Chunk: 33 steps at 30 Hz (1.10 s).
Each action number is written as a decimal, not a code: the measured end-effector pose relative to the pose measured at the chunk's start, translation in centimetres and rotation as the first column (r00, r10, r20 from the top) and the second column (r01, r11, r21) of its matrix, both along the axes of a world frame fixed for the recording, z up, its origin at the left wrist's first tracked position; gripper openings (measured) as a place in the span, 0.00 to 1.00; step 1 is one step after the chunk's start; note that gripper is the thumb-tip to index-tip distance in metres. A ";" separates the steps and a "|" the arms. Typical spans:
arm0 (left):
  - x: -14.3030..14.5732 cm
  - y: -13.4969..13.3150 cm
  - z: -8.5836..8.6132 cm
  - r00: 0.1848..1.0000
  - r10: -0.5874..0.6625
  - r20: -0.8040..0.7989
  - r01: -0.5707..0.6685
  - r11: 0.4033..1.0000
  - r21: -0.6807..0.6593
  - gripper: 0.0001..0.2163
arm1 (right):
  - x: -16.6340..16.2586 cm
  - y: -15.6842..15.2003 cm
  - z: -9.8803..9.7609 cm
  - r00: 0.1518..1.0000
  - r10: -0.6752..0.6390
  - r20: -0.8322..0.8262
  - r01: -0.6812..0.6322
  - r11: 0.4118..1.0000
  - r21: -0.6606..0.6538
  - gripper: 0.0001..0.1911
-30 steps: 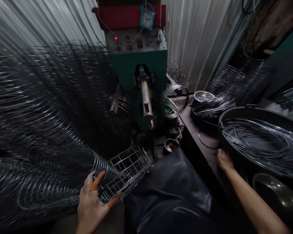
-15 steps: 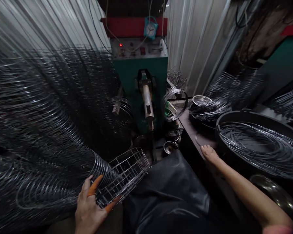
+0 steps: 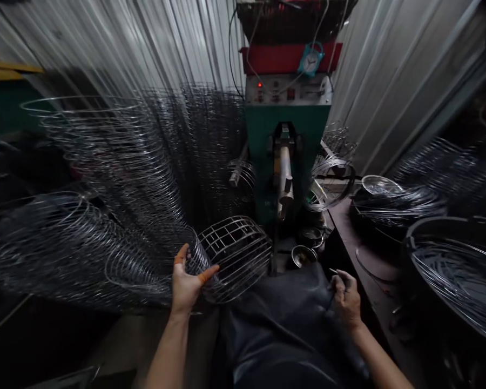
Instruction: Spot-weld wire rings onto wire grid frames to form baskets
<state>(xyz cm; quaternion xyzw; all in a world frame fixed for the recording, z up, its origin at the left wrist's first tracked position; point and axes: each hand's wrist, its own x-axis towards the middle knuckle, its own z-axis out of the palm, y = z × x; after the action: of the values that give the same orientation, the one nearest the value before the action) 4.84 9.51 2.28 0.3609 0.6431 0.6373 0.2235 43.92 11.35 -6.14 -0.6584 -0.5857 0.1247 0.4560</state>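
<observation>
My left hand (image 3: 189, 282), with orange coverings on its thumb and a finger, grips the left end of a round wire basket (image 3: 238, 254). The basket lies on its side beside my lap, its bars facing me. My right hand (image 3: 347, 300) is closed in a pinch above the dark apron (image 3: 283, 324). A thin piece of wire (image 3: 334, 271) sticks out from its fingertips; how long it is I cannot see. Ahead stands a green machine (image 3: 259, 124) with a protruding metal arm (image 3: 285, 173).
Tall stacks of wire rings (image 3: 117, 151) crowd the left. A bench (image 3: 348, 232) on the right carries a loose wire ring (image 3: 366, 267) and a black tub (image 3: 409, 240) of wire rings. Small metal bowls (image 3: 303, 256) sit below the machine. A clock (image 3: 311, 60) hangs on it.
My right hand has come off the bench towards my lap, now pinching a thin wire. The basket has been turned in my left hand. The whole view has swung left.
</observation>
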 end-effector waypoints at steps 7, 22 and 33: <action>2.5 -0.6 -5.3 0.824 0.060 0.564 -0.031 0.998 -0.061 0.31 | -0.3 1.6 -3.6 0.963 0.262 -0.069 -0.269 0.954 -0.132 0.19; 4.7 -6.4 -12.2 0.462 0.134 0.877 0.051 0.983 -0.177 0.27 | -7.3 19.6 6.5 0.154 0.538 0.829 -0.354 0.813 -0.462 0.14; 4.3 -5.9 -11.7 0.550 0.105 0.829 0.143 0.966 -0.217 0.29 | -7.3 20.2 8.5 0.098 0.533 0.841 -0.361 0.806 -0.469 0.13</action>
<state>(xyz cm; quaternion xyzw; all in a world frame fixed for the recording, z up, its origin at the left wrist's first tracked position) 9.16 3.62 -9.42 -0.0105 0.5332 0.6395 0.5536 36.66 31.60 2.32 -0.4156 -0.8957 -0.1224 -0.0996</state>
